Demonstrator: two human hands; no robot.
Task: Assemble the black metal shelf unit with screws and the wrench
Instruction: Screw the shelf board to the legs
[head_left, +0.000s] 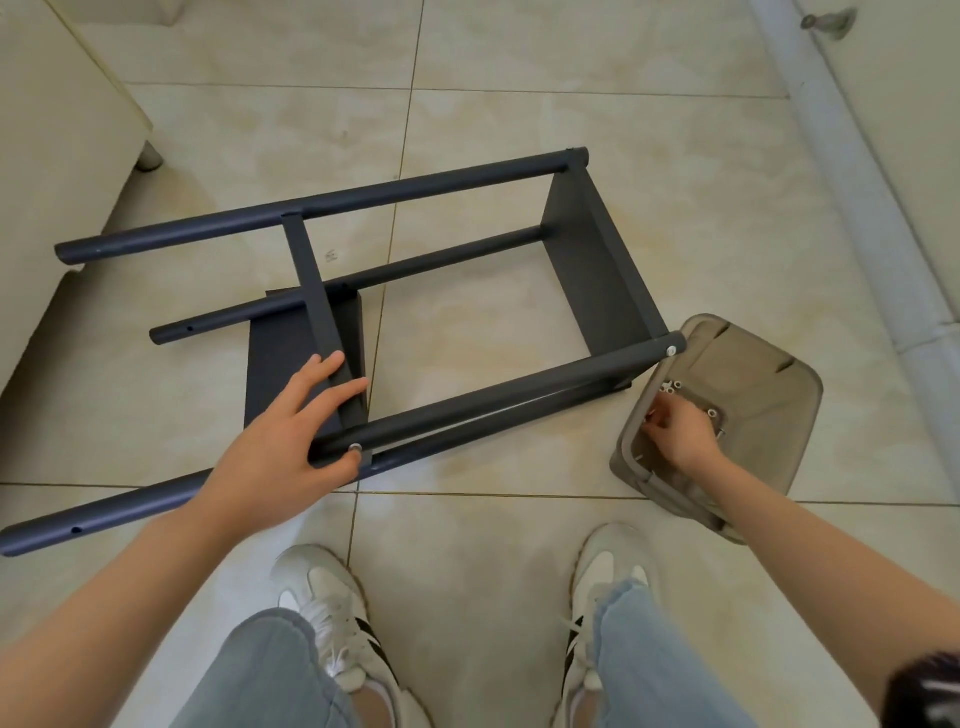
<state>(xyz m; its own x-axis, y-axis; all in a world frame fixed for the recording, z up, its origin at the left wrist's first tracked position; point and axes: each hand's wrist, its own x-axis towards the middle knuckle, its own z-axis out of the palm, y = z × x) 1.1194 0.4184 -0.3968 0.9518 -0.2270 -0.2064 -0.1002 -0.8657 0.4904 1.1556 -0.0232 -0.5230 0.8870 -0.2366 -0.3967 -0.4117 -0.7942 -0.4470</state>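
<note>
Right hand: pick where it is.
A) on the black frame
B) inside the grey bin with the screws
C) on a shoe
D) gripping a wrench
B: the right hand reaches inside the bin, next to the loose screws.

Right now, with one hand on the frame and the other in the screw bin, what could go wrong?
The left hand steadies the middle panel at the front pole; letting go might let it shift out of line. The right hand digs in the soft bin; a tug could tip it and scatter screws over the tiles.
</note>
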